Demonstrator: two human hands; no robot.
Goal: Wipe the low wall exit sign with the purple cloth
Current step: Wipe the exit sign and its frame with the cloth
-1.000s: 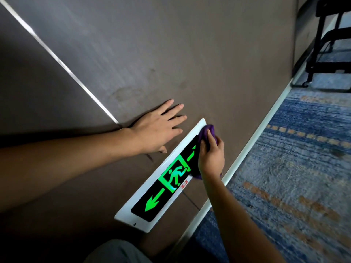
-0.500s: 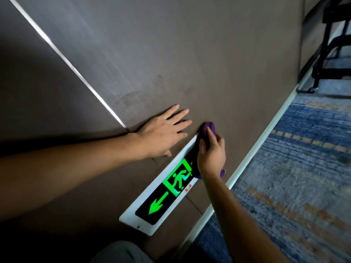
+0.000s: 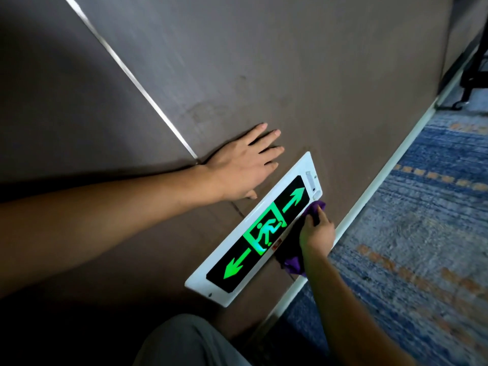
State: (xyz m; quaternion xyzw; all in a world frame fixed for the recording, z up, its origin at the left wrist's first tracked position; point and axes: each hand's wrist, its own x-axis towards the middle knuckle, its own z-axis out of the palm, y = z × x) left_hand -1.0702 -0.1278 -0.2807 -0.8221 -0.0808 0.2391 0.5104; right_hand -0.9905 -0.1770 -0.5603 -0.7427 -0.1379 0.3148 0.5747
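Purple cloth [image 3: 314, 207] against lit exit sign's [image 3: 264, 231] lower edge

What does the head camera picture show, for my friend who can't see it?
A person's right hand presses a purple cloth against the lower edge of a glowing green exit sign low on a brown wall. Their left hand rests flat on the wall above it, beside blue carpet.

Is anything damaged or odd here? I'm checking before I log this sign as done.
Nothing looks broken. The exit sign sits flat on the wall, both arrows and the running figure lit. The only blemish is a faint smudged patch on the wall panel above the left hand.
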